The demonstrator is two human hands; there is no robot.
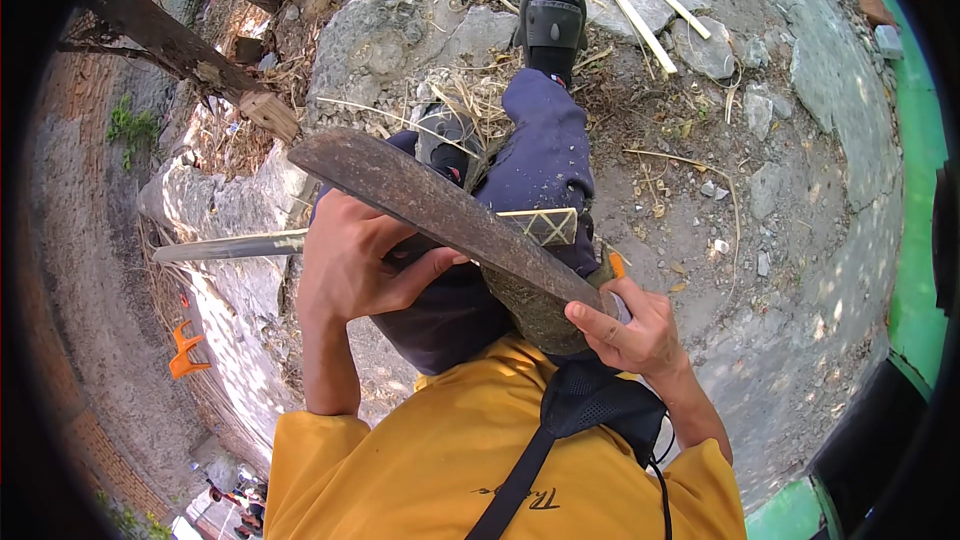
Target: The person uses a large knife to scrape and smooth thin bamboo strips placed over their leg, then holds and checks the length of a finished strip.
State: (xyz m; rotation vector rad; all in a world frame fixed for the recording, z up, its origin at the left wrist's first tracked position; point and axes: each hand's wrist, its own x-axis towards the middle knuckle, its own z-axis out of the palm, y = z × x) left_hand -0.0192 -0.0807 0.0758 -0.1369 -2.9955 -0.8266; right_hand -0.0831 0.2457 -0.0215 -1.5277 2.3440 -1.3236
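Note:
My right hand (635, 330) is closed round the grip end of a broad, rusty machete (440, 210), thumb laid along it. The blade slants up to the left across my lap, its rounded tip beyond my left hand (350, 260). That hand is curled, its thumb below the blade. A long bamboo strip (230, 246) runs into it from the left. Past the blade, a pale piece with carved crosses (545, 227) lines up with the strip; the blade hides whether they join. A rough, grey-brown block (540, 315) lies under the machete, against my lap.
Two pale strips (630, 5) lie on the rocky ground (800, 240) ahead. Weathered timber beams (180, 40) stand at the upper left. An orange plastic chair (187, 350) is far left. A green edge (910, 190) borders the right. A black bag (600, 400) hangs at my front.

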